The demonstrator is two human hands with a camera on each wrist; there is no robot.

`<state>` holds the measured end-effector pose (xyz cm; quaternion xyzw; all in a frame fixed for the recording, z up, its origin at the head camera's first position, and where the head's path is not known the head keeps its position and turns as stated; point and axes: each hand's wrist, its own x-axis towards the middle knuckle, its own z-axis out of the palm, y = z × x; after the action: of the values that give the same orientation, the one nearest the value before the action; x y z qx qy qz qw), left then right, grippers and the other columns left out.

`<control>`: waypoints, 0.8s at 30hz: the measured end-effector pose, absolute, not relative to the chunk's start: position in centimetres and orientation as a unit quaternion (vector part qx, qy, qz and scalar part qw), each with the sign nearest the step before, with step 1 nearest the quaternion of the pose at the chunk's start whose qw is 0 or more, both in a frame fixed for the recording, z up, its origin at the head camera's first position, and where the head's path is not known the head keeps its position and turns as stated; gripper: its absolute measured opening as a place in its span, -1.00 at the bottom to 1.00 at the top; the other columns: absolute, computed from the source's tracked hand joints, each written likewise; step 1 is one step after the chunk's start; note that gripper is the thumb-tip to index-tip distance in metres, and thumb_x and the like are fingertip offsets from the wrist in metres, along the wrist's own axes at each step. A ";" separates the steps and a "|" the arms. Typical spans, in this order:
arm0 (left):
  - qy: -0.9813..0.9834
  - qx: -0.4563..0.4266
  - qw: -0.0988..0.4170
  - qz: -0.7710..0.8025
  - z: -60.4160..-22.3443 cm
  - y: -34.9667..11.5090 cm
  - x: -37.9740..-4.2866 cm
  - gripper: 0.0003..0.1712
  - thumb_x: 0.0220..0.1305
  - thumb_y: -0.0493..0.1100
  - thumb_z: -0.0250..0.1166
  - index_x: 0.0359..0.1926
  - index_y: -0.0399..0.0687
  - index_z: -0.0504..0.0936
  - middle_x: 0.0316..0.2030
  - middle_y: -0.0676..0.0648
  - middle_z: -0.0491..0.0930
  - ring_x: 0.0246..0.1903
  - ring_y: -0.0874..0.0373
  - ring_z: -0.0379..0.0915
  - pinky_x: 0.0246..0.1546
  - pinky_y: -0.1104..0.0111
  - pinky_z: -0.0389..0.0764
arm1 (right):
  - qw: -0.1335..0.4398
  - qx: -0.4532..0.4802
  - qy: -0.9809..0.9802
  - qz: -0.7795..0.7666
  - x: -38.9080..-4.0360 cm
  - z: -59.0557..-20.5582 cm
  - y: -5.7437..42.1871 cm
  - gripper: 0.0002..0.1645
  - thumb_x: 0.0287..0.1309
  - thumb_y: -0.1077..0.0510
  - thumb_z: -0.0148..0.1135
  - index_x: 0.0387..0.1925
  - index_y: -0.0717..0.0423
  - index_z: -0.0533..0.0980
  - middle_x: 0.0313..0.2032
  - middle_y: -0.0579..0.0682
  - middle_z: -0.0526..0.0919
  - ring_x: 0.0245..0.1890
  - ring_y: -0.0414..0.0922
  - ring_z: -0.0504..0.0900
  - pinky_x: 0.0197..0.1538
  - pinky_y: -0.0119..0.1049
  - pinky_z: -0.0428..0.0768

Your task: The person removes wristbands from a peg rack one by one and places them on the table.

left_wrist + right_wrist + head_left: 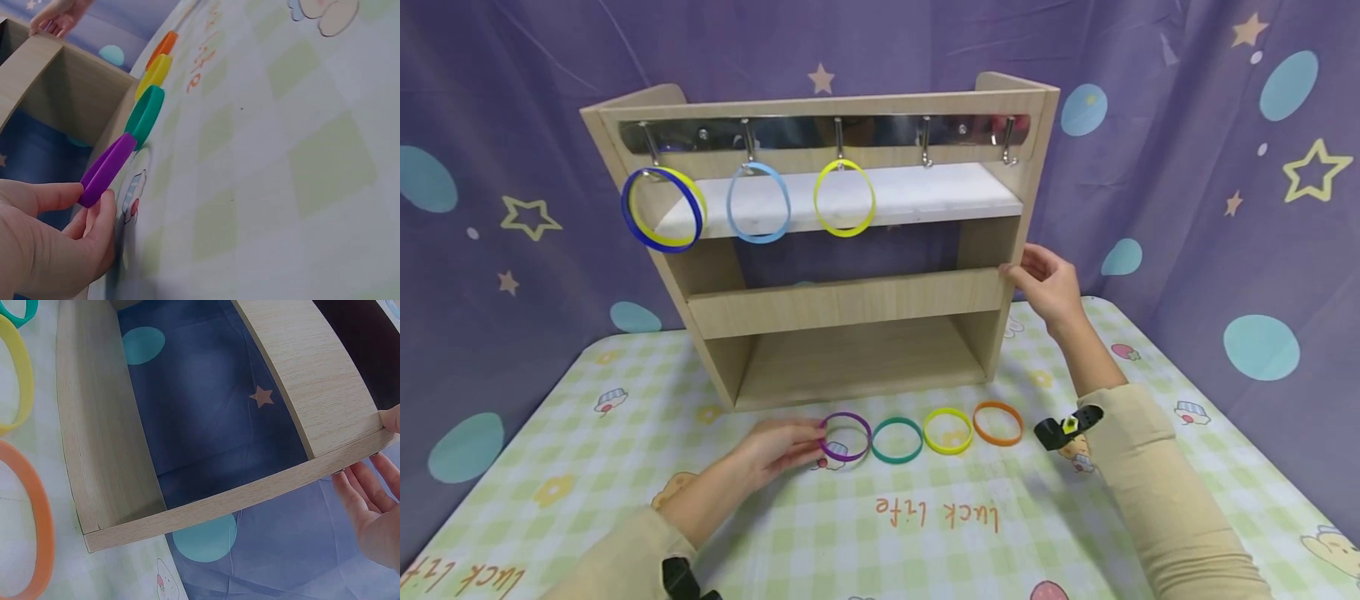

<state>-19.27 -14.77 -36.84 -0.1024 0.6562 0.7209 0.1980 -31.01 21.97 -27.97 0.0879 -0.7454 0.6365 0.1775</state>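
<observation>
Thumb and fingers of my left hand (778, 448) pinch the left edge of a purple silicone wristband (109, 169). The band is tilted up at the near end of a row on the cloth. To its right come a green wristband (897, 461), a yellow wristband (948, 452) and an orange wristband (997, 442). My right hand (1051, 287) grips the right side panel of a wooden shelf rack (850, 304), thumb on the inner side and fingers outside, as the right wrist view shows.
A metal hook rail (880, 131) spans the rack's top. A dark blue wristband (627, 212) and a yellow one share the leftmost hook. A light blue wristband (759, 240) and another yellow wristband (844, 233) hang beside them. Two right hooks are bare. A purple curtain (1172, 183) stands behind.
</observation>
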 end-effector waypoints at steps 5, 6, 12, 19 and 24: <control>0.662 -0.105 0.192 0.717 -36.9 -14.4 -19.0 -0.47 0.25 -0.45 0.18 0.20 -0.61 0.30 -0.30 -0.17 0.69 -0.32 0.16 0.68 -0.11 0.40 0.74 | 0.176 0.087 -0.745 0.638 -30.9 -27.9 22.0 -0.52 0.13 0.22 0.23 0.11 0.27 0.48 -0.42 -0.44 0.64 -0.34 -0.48 0.63 -0.22 -0.67 0.65; 0.662 -0.106 0.192 0.717 -36.9 -14.4 -19.0 -0.48 0.25 -0.45 0.18 0.20 -0.61 0.30 -0.31 -0.17 0.70 -0.32 0.16 0.68 -0.12 0.41 0.74 | 0.175 0.088 -0.745 0.638 -30.9 -27.9 22.0 -0.52 0.14 0.22 0.23 0.11 0.28 0.48 -0.42 -0.44 0.64 -0.34 -0.48 0.63 -0.22 -0.67 0.65; 0.664 -0.112 0.186 0.716 -37.1 -14.6 -18.8 -0.50 0.26 -0.47 0.15 0.19 -0.62 0.31 -0.32 -0.20 0.69 -0.34 0.13 0.69 -0.14 0.41 0.74 | 0.174 0.090 -0.747 0.635 -30.9 -27.9 21.9 -0.51 0.15 0.23 0.21 0.13 0.30 0.46 -0.41 -0.46 0.63 -0.34 -0.49 0.63 -0.20 -0.66 0.65; 0.682 -0.111 0.173 0.702 -37.4 -14.7 -18.8 -0.53 0.25 -0.48 0.13 0.17 -0.63 0.33 -0.27 -0.26 0.69 -0.37 0.18 0.67 -0.19 0.44 0.75 | 0.176 0.091 -0.744 0.638 -31.0 -27.9 22.1 -0.54 0.15 0.24 0.21 0.10 0.27 0.47 -0.42 -0.46 0.63 -0.34 -0.49 0.63 -0.20 -0.67 0.65; 0.705 -0.102 0.166 0.682 -37.5 -14.6 -18.6 -0.55 0.23 -0.48 0.16 0.13 -0.63 0.37 -0.29 -0.28 0.69 -0.42 0.20 0.67 -0.24 0.46 0.75 | 0.176 0.089 -0.742 0.640 -31.0 -27.9 21.9 -0.60 0.14 0.24 0.22 0.04 0.20 0.50 -0.43 -0.45 0.63 -0.35 -0.49 0.63 -0.21 -0.67 0.65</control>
<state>-18.63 -14.56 -37.46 -0.1022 0.7053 0.6815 0.1662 -31.04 21.95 -27.90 0.0891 -0.7424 0.6401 0.1763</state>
